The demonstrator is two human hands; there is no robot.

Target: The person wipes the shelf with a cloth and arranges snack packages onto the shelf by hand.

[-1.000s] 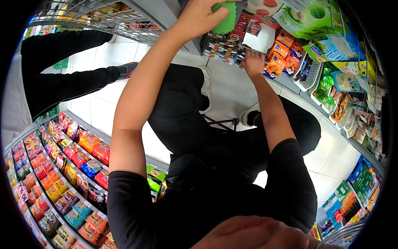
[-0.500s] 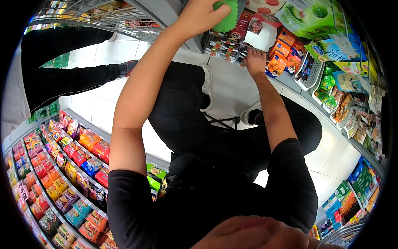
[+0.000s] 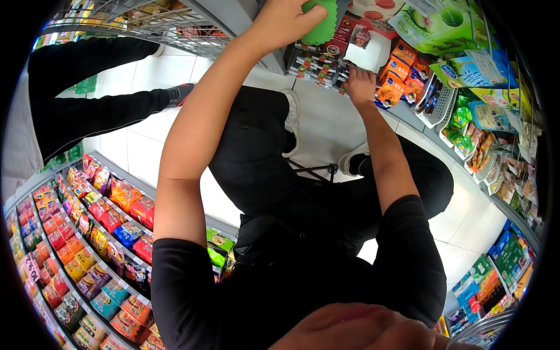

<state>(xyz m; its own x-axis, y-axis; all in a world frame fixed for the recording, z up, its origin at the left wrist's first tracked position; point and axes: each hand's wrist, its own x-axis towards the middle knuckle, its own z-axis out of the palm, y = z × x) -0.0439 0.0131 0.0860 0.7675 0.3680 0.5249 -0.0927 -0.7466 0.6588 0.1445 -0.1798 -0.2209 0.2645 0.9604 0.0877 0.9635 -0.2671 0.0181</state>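
At the top centre, my left hand (image 3: 286, 22) is closed on a green scallop-edged cloth or sponge (image 3: 322, 26), partly hidden by the fingers. My right hand (image 3: 360, 86) rests at the shelf's front edge, just below a white tray (image 3: 367, 53), with its fingers slightly apart and nothing visible in them. A small dark red packet (image 3: 361, 38) lies at the tray's upper end. Orange packets (image 3: 396, 69) are right of the hand, and small clear-wrapped packs (image 3: 315, 69) lie to its left.
A person in dark trousers (image 3: 99, 111) stands at the left. A wire basket (image 3: 146, 22) is at the upper left. Snack shelves (image 3: 99, 245) fill the lower left. White baskets (image 3: 435, 104) and hanging bags (image 3: 437, 23) line the right. My knees and white shoes (image 3: 292, 119) are below the shelf.
The view has shifted very slightly. My left hand keeps hold of the green item, and my right hand stays at the shelf edge near the white tray.
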